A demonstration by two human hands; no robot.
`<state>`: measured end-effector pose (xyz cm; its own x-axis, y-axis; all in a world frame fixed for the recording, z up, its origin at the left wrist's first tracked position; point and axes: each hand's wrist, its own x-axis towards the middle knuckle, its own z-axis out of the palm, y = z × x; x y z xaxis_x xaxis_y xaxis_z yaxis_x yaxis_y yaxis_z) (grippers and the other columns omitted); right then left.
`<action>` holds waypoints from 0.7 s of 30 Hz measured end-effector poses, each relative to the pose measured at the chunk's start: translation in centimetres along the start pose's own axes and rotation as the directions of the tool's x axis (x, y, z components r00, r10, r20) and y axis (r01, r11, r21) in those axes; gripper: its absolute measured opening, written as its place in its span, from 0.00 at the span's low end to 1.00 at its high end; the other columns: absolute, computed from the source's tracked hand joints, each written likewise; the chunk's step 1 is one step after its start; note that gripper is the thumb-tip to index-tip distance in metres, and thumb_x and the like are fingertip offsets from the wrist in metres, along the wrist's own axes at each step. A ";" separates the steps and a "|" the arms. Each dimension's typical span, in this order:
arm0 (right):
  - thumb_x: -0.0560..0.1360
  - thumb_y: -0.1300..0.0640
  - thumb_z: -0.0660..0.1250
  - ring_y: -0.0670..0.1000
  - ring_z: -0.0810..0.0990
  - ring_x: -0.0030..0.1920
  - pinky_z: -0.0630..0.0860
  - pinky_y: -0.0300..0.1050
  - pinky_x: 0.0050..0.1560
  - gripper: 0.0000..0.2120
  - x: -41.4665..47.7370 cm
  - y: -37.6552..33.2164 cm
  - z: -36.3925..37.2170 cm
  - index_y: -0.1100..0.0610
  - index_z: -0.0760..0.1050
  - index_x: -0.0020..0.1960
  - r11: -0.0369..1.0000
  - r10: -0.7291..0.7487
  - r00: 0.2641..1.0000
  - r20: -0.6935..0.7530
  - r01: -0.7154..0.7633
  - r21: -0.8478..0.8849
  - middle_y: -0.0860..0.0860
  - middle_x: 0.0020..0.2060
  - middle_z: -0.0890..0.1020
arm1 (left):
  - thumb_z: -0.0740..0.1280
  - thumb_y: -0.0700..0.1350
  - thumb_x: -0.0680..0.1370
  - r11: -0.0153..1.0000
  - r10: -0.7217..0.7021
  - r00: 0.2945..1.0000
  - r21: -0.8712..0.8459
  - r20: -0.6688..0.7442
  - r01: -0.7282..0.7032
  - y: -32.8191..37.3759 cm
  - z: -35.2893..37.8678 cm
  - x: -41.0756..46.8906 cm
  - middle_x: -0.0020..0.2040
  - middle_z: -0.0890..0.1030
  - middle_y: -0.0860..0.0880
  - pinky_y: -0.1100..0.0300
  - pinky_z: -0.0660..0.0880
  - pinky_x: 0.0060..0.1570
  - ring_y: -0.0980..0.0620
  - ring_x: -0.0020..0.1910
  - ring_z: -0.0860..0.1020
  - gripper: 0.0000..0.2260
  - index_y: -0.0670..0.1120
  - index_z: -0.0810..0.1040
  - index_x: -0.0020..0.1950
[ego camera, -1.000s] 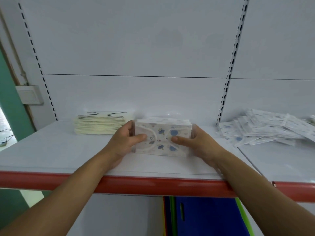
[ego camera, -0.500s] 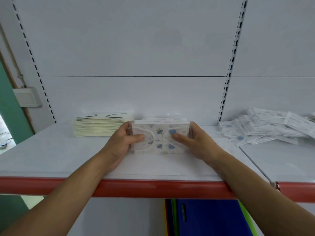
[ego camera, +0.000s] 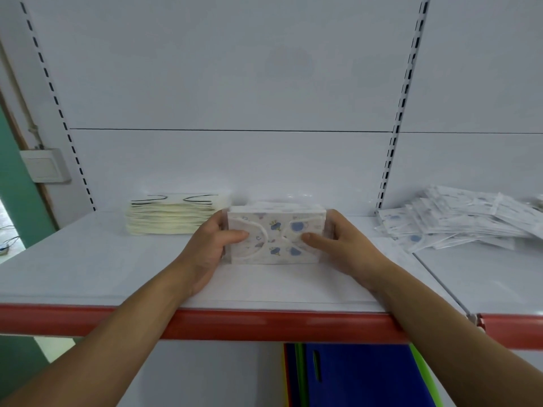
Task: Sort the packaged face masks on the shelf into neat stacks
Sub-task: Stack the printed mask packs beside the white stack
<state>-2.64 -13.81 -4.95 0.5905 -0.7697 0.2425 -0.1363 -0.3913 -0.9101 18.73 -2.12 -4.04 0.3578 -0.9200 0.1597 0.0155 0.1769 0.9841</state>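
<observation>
White shelf (ego camera: 88, 259): both hands, left (ego camera: 210, 248) and right (ego camera: 342, 249), grip the printed mask stack (ego camera: 276, 233) at its ends, just right of the cream stack (ego camera: 173, 215). Squaring step; next, loose pile (ego camera: 458, 218) far right needs gathering.

Open shelf (ego camera: 88, 259) in front; cream stack (ego camera: 173, 215) left, loose pile (ego camera: 458, 221) right, back panel (ego camera: 235, 165) behind.

White back panel (ego camera: 229, 69), crossed by one thin horizontal seam, between two slotted uprights: left upright (ego camera: 55, 104) and right upright (ego camera: 399, 113). White switch box (ego camera: 45, 165) on the wall to my left, with a thin conduit (ego camera: 33, 133) above it and a green wall (ego camera: 17, 207) beside it. Blue sheet (ego camera: 361, 377) standing upright below the red front edge of the shelf (ego camera: 235, 324), a green sheet (ego camera: 423, 374) just beside it on my right.
</observation>
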 end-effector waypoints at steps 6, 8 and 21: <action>0.74 0.60 0.71 0.48 0.75 0.33 0.70 0.42 0.37 0.09 0.4 -1.5 -0.8 0.59 0.72 0.39 0.994 0.016 0.995 -0.094 -0.006 0.107 0.49 0.30 0.77 | 0.67 0.41 0.79 0.984 0.080 0.989 0.169 -0.124 -0.059 0.8 0.5 0.5 0.47 0.84 0.52 0.60 0.77 0.43 0.52 0.47 0.83 0.05 0.49 0.79 0.53; 0.74 0.62 0.71 0.51 0.80 0.41 0.74 0.46 0.44 0.08 1.3 -2.5 -1.5 0.66 0.77 0.48 0.977 0.085 0.988 -0.126 -0.057 0.206 0.58 0.40 0.83 | 0.67 0.43 0.79 0.967 0.157 0.969 0.230 -0.189 -0.112 1.3 0.8 1.4 0.53 0.81 0.54 0.63 0.74 0.45 0.54 0.50 0.81 0.11 0.51 0.75 0.61; 0.72 0.63 0.71 0.49 0.77 0.35 0.79 0.35 0.29 0.03 8.4 -3.1 -2.8 0.60 0.79 0.46 0.822 0.452 0.889 -0.072 -0.384 0.422 0.54 0.40 0.79 | 0.59 0.76 0.65 -0.072 0.467 0.742 0.857 0.480 -0.510 -0.1 3.0 9.1 0.63 0.77 0.50 0.52 0.69 0.61 0.48 0.64 0.72 0.40 0.48 0.76 0.63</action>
<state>0.49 -20.46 0.81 0.4066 -0.8974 -0.1716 -0.0030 0.1865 -0.9825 19.23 -11.55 -2.41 -0.1756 -0.7684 0.6154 -0.9840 0.1564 -0.0854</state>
